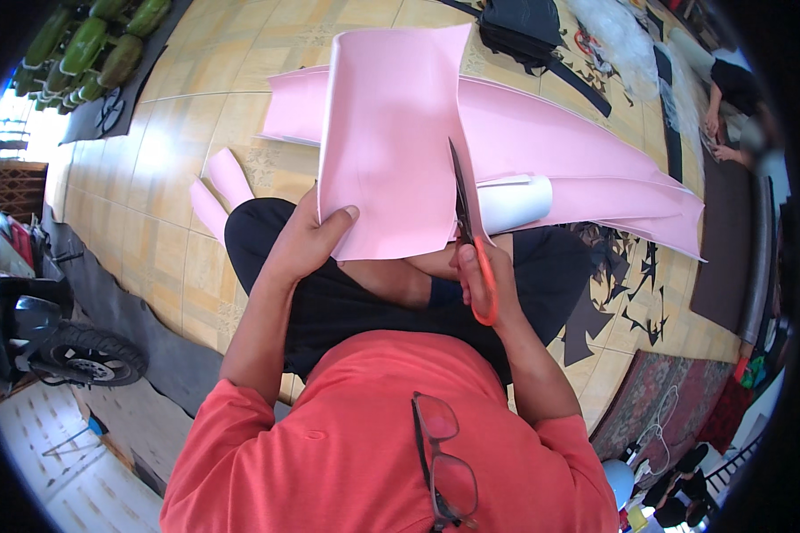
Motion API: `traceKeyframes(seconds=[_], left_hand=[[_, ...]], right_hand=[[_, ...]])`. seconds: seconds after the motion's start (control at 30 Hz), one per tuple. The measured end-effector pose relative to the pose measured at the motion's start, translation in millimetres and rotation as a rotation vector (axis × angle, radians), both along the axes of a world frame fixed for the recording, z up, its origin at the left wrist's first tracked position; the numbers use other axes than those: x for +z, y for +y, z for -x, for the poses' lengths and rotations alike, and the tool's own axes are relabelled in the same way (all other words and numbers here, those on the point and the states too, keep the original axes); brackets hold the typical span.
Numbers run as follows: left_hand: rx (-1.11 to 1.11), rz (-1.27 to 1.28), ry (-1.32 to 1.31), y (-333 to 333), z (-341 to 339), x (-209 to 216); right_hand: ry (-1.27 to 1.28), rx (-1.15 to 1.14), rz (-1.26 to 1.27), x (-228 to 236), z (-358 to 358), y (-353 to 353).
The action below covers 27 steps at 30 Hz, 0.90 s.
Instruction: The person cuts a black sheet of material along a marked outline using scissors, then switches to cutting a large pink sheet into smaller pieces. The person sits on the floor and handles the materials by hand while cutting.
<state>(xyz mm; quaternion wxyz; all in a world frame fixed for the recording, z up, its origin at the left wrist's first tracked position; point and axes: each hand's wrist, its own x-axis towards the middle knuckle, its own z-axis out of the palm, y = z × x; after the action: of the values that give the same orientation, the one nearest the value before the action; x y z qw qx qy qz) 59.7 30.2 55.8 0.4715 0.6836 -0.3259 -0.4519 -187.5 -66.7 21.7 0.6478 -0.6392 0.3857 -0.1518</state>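
My left hand (316,229) grips the lower left edge of a pink sheet (391,133), thumb on top and fingers hidden beneath. The sheet stands up in front of me, curling at its sides. My right hand (492,275) is closed round the orange handles of a pair of scissors (483,275). Their dark blades are spread along the sheet's right side, with a narrow strip parting off there. Behind it, more long pink sheets (569,142) lie on the floor. Beside my right knee rests a white roll (517,202).
Two narrow pink strips (231,178) lie by my left knee. Dark offcuts (609,266) litter the tiled floor (196,115) on the right. A black bag (520,31) lies ahead. A motorbike (53,338) stands at left; another person (733,98) sits at far right.
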Motion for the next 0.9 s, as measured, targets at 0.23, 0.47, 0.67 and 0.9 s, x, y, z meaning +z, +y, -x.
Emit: traceKeyframes(seconds=[0.23,0.47,0.67,0.9], left_hand=[[-0.066,-0.047,-0.065,3,-11,-9],[-0.193,-0.078,-0.220,0,-9,-11],[-0.207,-0.047,-0.035,0,8,-12],[-0.191,-0.132,0.112,3,14,-3]], right_hand=[[0.051,0.131,-0.136,-4,9,-7],[0.103,0.241,-0.431,4,21,-17],[0.006,0.085,-0.266,-8,8,-9],[-0.001,0.036,0.043,-24,12,-1]])
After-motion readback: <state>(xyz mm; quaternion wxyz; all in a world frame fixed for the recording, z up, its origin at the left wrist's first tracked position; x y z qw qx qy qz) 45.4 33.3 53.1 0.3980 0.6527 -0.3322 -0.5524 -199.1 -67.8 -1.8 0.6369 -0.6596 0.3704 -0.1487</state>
